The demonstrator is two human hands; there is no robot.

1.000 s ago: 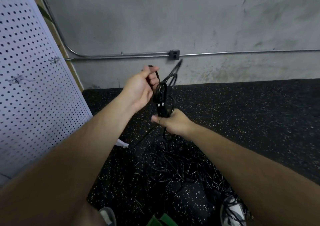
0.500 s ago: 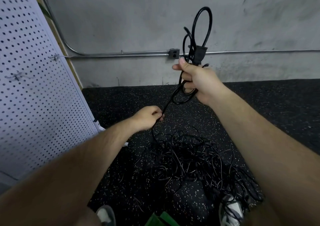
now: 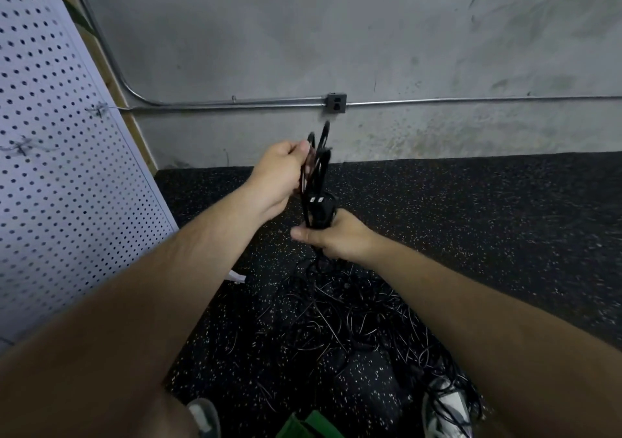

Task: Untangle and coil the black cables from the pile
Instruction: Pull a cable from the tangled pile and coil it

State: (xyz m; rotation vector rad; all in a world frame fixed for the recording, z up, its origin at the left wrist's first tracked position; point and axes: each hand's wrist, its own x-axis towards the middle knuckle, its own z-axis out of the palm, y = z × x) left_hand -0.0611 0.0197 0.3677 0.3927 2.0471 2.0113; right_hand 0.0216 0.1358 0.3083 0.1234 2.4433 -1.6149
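A black cable (image 3: pixel 318 182) stands folded into upright loops between my two hands, in front of the concrete wall. My right hand (image 3: pixel 336 237) grips the bottom of the loops together with the cable's black plug. Above it and to the left, my left hand (image 3: pixel 281 175) holds the top of the loops, fingers curled round the strands. A strand runs down from my right hand into the tangled pile of black cables (image 3: pixel 343 323) on the speckled floor below.
A white pegboard (image 3: pixel 57 175) leans at the left. A metal conduit with an outlet box (image 3: pixel 336 103) runs along the grey wall. My shoes (image 3: pixel 444 407) stand at the pile's near edge, some cables over the right one. Something green (image 3: pixel 309 427) lies at the bottom.
Half a second ago my right hand held the loops high and my left pinched the cable low. Now my right hand is down by the pile and my left has risen to the loop tops.
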